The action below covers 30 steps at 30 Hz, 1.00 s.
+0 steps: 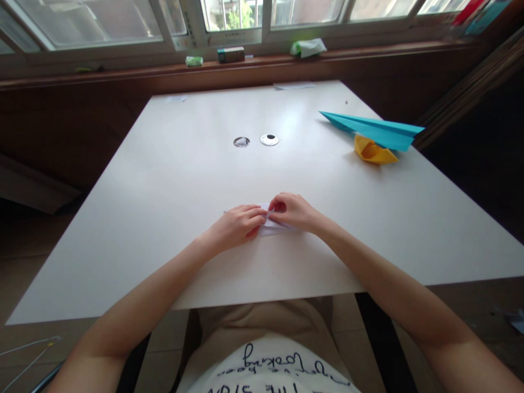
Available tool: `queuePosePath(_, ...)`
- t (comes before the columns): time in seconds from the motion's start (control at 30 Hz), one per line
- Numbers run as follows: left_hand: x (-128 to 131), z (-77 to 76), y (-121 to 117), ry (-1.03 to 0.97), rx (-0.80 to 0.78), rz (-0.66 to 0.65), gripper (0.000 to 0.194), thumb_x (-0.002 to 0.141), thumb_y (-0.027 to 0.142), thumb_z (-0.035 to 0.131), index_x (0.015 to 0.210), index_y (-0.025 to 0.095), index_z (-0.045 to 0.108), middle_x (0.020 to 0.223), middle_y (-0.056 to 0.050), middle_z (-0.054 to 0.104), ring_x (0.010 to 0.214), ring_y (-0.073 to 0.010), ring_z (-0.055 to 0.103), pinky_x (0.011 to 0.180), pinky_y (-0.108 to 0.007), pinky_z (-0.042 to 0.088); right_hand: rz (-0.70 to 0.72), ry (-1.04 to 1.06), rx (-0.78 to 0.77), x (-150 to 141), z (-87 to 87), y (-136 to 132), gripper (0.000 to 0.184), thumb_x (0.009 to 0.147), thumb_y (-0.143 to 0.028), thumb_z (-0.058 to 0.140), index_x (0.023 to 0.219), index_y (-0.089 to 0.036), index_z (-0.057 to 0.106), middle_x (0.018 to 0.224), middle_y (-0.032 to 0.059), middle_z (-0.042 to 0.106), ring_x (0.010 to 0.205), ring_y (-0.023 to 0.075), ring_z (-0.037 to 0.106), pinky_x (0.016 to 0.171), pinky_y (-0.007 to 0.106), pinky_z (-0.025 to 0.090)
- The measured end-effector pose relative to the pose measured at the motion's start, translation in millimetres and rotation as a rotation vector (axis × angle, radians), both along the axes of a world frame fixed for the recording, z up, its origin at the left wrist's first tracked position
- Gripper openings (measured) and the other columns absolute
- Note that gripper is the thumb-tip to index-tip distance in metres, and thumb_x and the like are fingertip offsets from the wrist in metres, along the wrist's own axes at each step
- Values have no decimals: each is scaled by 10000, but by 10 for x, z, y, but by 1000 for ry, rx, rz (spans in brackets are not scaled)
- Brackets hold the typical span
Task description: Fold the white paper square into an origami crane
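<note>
A small folded piece of white paper [272, 226] lies on the white table near its front edge, partly covered by both hands. My left hand [243, 222] rests over its left side, fingers together and pressing on the paper. From the right, my right hand [292, 212] pinches the paper between thumb and forefinger, close to the left fingertips. Folds under the fingers are hidden.
On the right of the white table [164, 174] lie a blue paper plane [372, 130] and a yellow paper boat [373, 151]. Two round holes, one partly capped [269, 140], sit mid-table. A small box [231, 54] and packets [308, 47] line the windowsill.
</note>
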<state>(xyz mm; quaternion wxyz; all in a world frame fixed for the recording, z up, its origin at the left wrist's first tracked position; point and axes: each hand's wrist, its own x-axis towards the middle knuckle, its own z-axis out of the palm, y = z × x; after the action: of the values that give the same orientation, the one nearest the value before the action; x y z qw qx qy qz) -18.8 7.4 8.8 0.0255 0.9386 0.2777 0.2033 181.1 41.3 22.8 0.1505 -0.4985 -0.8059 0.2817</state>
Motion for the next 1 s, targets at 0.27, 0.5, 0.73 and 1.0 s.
queuePosePath(0.27,-1,6,1,-13,-15,24,196,800,90,452,913,171,590,1187,-81,610,1085,-209,575,899,-359,487,-58,25,-40,-24,12,-27,147,622,-201,593,752,-172,654,726,14,662,664,131,582,603,223,422)
queuePosePath(0.5,2,19,-6,-51,-103,71,169,821,99,428,946,161,522,1141,-101,626,1059,-194,589,889,-341,480,-7,157,-131,1,76,-51,145,648,-269,620,754,-172,599,699,-2,632,638,118,561,583,227,422)
queuePosePath(0.73,19,101,-50,-436,-434,347,93,879,273,449,917,210,506,1014,-37,679,885,-169,645,725,-286,489,-80,532,-237,81,220,36,318,747,-475,566,686,-164,589,686,21,621,640,126,540,606,257,403)
queuePosePath(1.0,20,230,-6,-1123,-960,364,322,710,418,665,888,173,557,697,9,627,587,-98,550,523,-197,412,-44,848,-206,122,337,-10,366,757,-526,578,894,-195,655,947,53,672,870,161,609,772,281,457)
